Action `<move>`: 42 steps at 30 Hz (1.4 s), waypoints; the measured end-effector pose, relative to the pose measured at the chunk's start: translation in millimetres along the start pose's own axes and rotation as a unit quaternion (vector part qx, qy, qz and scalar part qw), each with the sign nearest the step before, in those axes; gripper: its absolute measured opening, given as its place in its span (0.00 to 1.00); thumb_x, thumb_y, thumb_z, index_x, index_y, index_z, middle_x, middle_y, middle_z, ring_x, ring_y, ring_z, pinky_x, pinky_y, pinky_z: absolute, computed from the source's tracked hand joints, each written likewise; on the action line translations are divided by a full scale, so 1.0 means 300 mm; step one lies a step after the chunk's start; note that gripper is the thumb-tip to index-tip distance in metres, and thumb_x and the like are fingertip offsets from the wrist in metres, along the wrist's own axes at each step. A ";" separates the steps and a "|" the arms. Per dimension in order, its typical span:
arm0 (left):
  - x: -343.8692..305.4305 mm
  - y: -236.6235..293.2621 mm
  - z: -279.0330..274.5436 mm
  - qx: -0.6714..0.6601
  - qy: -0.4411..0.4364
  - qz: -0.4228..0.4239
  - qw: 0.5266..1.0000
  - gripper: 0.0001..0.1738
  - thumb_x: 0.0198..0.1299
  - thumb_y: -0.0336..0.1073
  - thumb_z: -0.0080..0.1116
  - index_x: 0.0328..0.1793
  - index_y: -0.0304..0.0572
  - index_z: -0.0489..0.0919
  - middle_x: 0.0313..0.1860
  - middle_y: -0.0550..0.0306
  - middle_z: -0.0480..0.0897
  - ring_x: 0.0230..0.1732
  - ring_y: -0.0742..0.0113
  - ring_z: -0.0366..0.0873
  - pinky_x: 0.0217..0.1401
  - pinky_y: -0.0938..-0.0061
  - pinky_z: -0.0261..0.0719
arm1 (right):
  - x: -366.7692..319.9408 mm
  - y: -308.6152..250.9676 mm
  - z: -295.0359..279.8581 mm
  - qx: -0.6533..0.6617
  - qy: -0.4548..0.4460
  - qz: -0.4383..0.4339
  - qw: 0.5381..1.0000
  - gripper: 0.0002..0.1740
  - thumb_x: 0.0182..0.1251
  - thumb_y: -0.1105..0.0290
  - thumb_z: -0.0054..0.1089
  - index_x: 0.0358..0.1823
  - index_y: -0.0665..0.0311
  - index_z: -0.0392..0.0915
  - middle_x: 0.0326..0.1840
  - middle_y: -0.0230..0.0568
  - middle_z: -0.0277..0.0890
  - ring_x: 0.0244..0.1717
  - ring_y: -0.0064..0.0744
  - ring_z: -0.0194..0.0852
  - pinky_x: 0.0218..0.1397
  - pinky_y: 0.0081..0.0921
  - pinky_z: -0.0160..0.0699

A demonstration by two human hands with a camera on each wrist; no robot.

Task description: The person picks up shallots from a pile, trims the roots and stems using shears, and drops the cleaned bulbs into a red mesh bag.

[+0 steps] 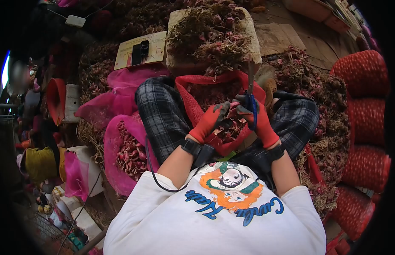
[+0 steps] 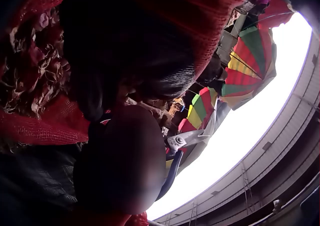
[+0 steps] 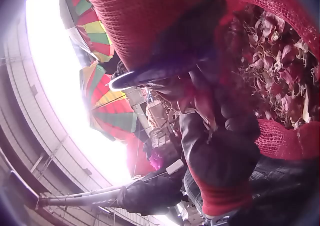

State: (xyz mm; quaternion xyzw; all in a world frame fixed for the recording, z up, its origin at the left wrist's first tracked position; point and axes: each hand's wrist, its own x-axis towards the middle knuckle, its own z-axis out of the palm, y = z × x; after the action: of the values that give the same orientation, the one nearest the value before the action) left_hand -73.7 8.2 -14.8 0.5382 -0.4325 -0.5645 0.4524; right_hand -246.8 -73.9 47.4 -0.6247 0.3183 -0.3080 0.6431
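Note:
Both hands wear red gloves with dark grey palms and meet above a red mesh sack (image 1: 186,100) between the knees. My right hand (image 1: 261,121) grips scissors with blue handles (image 1: 252,111), their blades pointing up and away from the body. My left hand (image 1: 209,121) pinches a small bunch of reddish shallots (image 3: 201,106) by the fingertips, close against the right hand's fingers. Inside the sack lie loose shallots and dry skins (image 3: 285,61). In the left wrist view, the scissors' pivot (image 2: 179,140) shows beyond a dark, blurred glove; much of the grip is hidden there.
A pale foam box (image 1: 178,63) piled with dried shallot bunches (image 1: 210,36) stands ahead. Left of the knees sits a pink mesh bag (image 1: 112,144) of trimmed shallots; a phone (image 1: 137,54) lies on a board. More bunches and full red sacks (image 1: 367,123) line the right.

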 end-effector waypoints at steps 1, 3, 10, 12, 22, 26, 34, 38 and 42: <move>0.002 0.000 0.001 -0.016 0.010 0.016 1.000 0.29 0.71 0.54 0.32 0.58 0.36 0.72 0.48 0.52 0.78 0.47 0.70 0.78 0.46 0.76 0.79 | 0.000 -0.007 -0.004 0.024 -0.013 0.023 0.999 0.21 0.56 0.77 0.61 0.52 0.70 0.72 0.46 0.39 0.78 0.45 0.24 0.76 0.51 0.23 0.74; -0.013 0.112 0.012 -0.106 0.018 0.015 0.994 0.30 0.71 0.54 0.30 0.61 0.36 0.70 0.51 0.52 0.78 0.48 0.69 0.78 0.47 0.76 0.79 | 0.000 -0.019 -0.020 0.071 -0.039 0.067 0.994 0.21 0.57 0.77 0.60 0.53 0.71 0.72 0.46 0.40 0.78 0.45 0.23 0.75 0.51 0.22 0.74; -0.028 0.195 -0.005 -0.056 0.008 0.081 0.995 0.31 0.71 0.55 0.31 0.61 0.35 0.70 0.56 0.50 0.74 0.51 0.68 0.77 0.50 0.75 0.79 | -0.002 -0.010 -0.029 0.063 -0.003 0.048 0.997 0.18 0.61 0.75 0.56 0.53 0.70 0.72 0.45 0.38 0.78 0.41 0.21 0.76 0.45 0.21 0.76; -0.024 0.194 -0.004 -0.062 0.011 0.101 0.993 0.28 0.71 0.53 0.35 0.61 0.36 0.70 0.55 0.52 0.75 0.52 0.69 0.77 0.51 0.76 0.78 | -0.008 -0.001 -0.023 0.073 0.005 0.061 0.995 0.18 0.61 0.75 0.56 0.53 0.70 0.71 0.45 0.38 0.78 0.41 0.21 0.76 0.44 0.20 0.76; -0.217 0.374 -0.200 -0.185 0.207 0.101 0.955 0.11 0.64 0.35 0.53 0.49 0.38 0.77 0.43 0.63 0.78 0.39 0.78 0.74 0.42 0.82 0.73 | -0.007 -0.008 -0.003 0.115 0.051 0.123 0.984 0.18 0.61 0.72 0.59 0.52 0.71 0.72 0.39 0.37 0.80 0.26 0.21 0.75 0.29 0.17 0.72; -0.605 0.431 -0.488 -0.047 0.476 0.128 0.869 0.09 0.64 0.36 0.53 0.44 0.39 0.78 0.35 0.63 0.78 0.33 0.77 0.73 0.38 0.82 0.73 | -0.010 -0.005 -0.033 0.088 0.046 0.116 0.988 0.17 0.63 0.68 0.55 0.50 0.70 0.74 0.36 0.38 0.79 0.25 0.21 0.74 0.29 0.18 0.71; -0.976 0.232 -0.603 0.280 0.570 -0.088 0.768 0.20 0.62 0.35 0.56 0.59 0.37 0.72 0.43 0.63 0.76 0.40 0.76 0.74 0.43 0.82 0.72 | -0.016 -0.135 -0.012 0.134 0.006 0.068 0.989 0.18 0.62 0.71 0.57 0.52 0.73 0.72 0.33 0.33 0.73 0.29 0.18 0.72 0.28 0.12 0.70; -0.801 0.730 -0.519 0.200 0.490 0.217 0.820 0.22 0.64 0.31 0.50 0.65 0.38 0.69 0.47 0.64 0.77 0.43 0.79 0.73 0.44 0.83 0.71 | -0.047 -0.463 -0.185 0.187 0.083 -0.025 0.978 0.17 0.63 0.66 0.56 0.48 0.72 0.72 0.23 0.29 0.67 0.21 0.18 0.65 0.22 0.16 0.68; -0.745 0.966 -0.639 0.105 0.535 0.438 0.715 0.19 0.68 0.35 0.46 0.61 0.32 0.71 0.48 0.58 0.78 0.44 0.74 0.75 0.46 0.82 0.72 | -0.234 -0.861 -0.426 0.061 -0.069 -0.345 0.934 0.18 0.69 0.58 0.48 0.48 0.67 0.70 0.25 0.32 0.66 0.17 0.22 0.61 0.23 0.21 0.68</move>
State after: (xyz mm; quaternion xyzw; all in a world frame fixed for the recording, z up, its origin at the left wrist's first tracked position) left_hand 133.3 163.4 307.3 0.5449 -0.3618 0.1283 0.7455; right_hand -390.5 -103.5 305.2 -0.6756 0.0190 -0.4860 0.5541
